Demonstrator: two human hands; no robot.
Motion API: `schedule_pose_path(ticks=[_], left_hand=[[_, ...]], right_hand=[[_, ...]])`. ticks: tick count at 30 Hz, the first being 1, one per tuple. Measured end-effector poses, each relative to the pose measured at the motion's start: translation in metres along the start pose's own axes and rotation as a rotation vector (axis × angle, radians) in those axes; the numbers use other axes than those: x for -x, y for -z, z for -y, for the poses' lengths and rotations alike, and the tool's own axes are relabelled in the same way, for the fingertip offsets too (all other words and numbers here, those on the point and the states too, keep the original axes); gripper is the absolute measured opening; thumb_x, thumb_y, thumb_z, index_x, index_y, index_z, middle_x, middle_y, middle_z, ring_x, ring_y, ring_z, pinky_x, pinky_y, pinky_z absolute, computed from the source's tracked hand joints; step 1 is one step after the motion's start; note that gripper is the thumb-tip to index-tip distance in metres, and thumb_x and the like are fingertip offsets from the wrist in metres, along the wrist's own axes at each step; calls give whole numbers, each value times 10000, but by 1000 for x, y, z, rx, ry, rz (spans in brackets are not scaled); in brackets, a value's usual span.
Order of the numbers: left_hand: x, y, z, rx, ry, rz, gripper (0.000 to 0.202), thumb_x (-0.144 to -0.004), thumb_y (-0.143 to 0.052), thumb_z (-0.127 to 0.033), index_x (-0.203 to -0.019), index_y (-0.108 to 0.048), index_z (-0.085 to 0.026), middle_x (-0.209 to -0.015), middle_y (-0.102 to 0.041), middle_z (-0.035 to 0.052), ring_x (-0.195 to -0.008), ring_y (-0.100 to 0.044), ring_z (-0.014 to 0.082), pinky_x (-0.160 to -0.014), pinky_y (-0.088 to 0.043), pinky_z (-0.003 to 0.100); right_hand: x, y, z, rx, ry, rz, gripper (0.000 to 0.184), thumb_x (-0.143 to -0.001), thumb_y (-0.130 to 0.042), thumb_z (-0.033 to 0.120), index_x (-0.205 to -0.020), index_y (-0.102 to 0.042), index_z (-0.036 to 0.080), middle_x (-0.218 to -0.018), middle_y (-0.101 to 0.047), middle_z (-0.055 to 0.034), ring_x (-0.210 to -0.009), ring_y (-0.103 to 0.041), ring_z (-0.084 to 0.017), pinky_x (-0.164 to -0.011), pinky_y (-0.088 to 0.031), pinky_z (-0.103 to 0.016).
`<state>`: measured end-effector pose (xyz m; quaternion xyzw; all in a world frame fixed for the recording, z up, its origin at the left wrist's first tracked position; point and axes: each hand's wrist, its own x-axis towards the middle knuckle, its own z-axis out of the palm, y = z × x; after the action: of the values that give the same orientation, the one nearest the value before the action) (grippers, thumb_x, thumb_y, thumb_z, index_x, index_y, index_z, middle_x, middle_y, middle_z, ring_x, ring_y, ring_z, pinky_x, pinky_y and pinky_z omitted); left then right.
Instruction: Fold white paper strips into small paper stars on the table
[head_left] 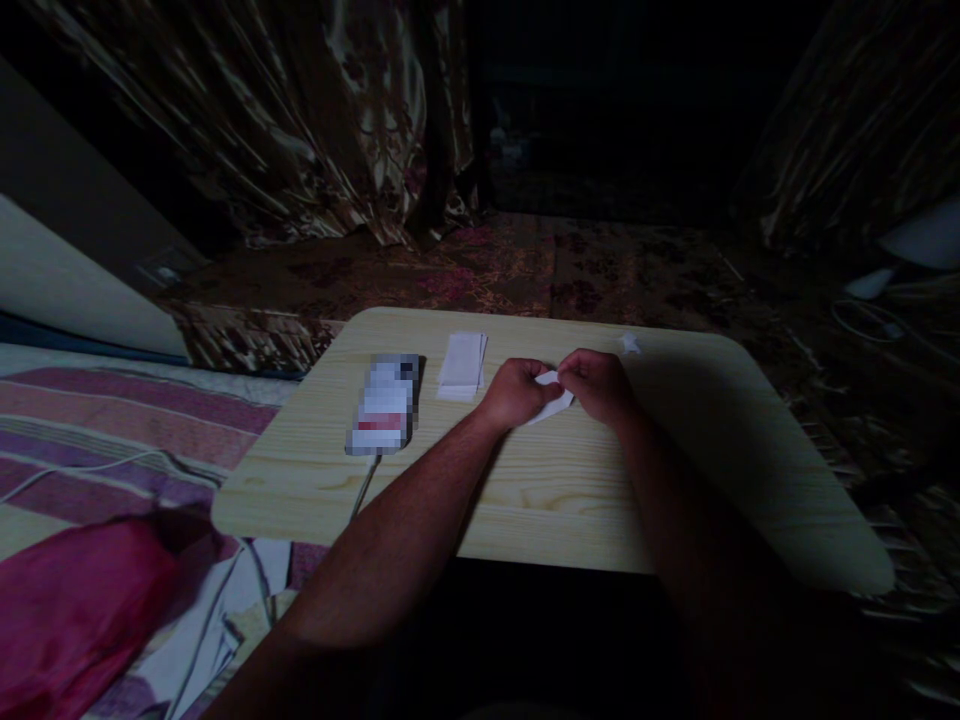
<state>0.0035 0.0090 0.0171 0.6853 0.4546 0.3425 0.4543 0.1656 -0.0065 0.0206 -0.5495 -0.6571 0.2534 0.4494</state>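
Observation:
Both my hands meet over the middle of a small light wooden table (570, 500). My left hand (514, 392) and my right hand (598, 385) each pinch the same small piece of white paper (553, 398), fingers closed on it just above the tabletop. A stack of white paper slips (462, 365) lies just left of my left hand. A tiny white folded paper shape (630, 343) sits on the table beyond my right hand.
A phone (384, 403) lies on the table's left part, its cable (363, 490) running off the near edge. Striped bedding (90, 430) and a red cloth (82, 610) are at the left. Patterned curtains (300, 130) and a dark carpet (570, 265) lie beyond.

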Motion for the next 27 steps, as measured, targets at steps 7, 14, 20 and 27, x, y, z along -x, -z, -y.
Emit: schedule_pose_path(ticks=[7, 14, 20, 27], left_hand=[[1, 0, 0, -2, 11, 9, 312, -658, -681, -404, -750, -696, -106, -583, -551, -20, -501, -422, 69, -473, -321, 196], [0, 0, 0, -20, -3, 5, 310, -658, -679, -411, -723, -689, -108, -553, -529, -29, -497, -408, 68, -475, -314, 195], [1, 0, 1, -23, -13, 30, 318, -650, -681, -413, -735, -696, -107, -578, -554, -21, -516, -439, 77, -486, -325, 196], [1, 0, -1, -35, -6, 46, 289, -651, -678, -390, -719, -693, -110, -567, -539, -25, -512, -429, 74, -481, -318, 191]], right_hand=[[0, -1, -2, -28, -1, -3, 98, -694, -595, 238, -709, -655, 161, -633, -649, -11, -583, -587, -142, -549, -428, -246], [0, -2, -1, -41, -2, -3, 97, -693, -596, 237, -713, -655, 163, -649, -663, -17, -594, -595, -144, -567, -441, -250], [0, -1, -2, -36, -8, 23, 79, -683, -589, 216, -703, -646, 166, -628, -648, -8, -578, -589, -141, -542, -429, -240], [1, -1, -1, -11, 1, 24, 80, -674, -580, 206, -695, -646, 166, -622, -644, -6, -572, -582, -140, -537, -420, -238]])
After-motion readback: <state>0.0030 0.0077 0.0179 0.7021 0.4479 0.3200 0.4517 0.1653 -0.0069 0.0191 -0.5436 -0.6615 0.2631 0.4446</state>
